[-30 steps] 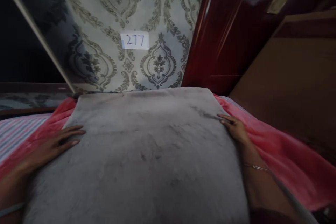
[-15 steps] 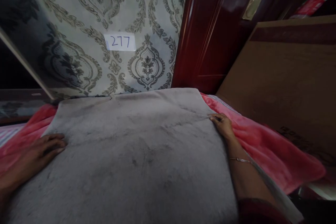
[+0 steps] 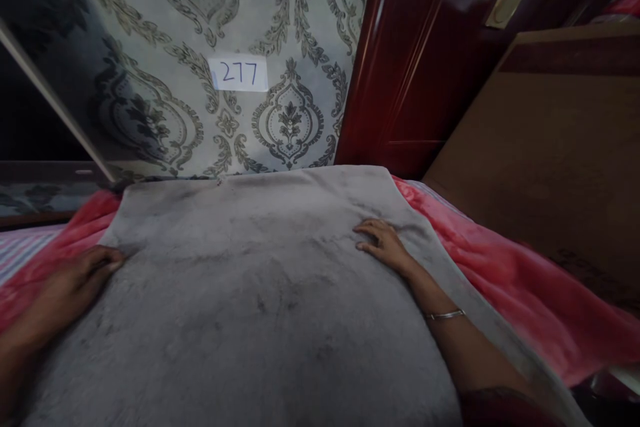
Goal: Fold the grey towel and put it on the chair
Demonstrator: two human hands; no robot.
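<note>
We see a grey cloth (image 3: 260,293) spread flat across the middle of the view, lying on a pink blanket (image 3: 505,280) whose edges show along both sides of it. The cloth runs from the bottom of the frame up to the foot of the patterned wall (image 3: 200,27), where its far edge lies nearly straight. The left hand (image 3: 75,280) rests at the cloth's left edge, about midway up, palm down, with the fingers curled loosely and the fingertips touching the grey nap; we cannot tell whether any cloth is pinched under them, since the edge is dark and blurred there. The right hand (image 3: 383,243) lies flat on top of the cloth, well inside its right edge, fingers spread a little and pointing left toward the middle; it grasps nothing and only presses on the surface. A thin bangle (image 3: 445,314) circles the right wrist, and the forearm crosses the cloth's near right corner. The cloth thus lies under the right hand and beside and under the left, the two hands well apart with most of the cloth's width between them. A striped sheet (image 3: 25,250) shows beyond the blanket at far left. On the wall a white label (image 3: 239,73) reads 277. A dark red door (image 3: 430,53) stands right of the wall, and a brown board (image 3: 550,153) leans at far right, beside the blanket.
</note>
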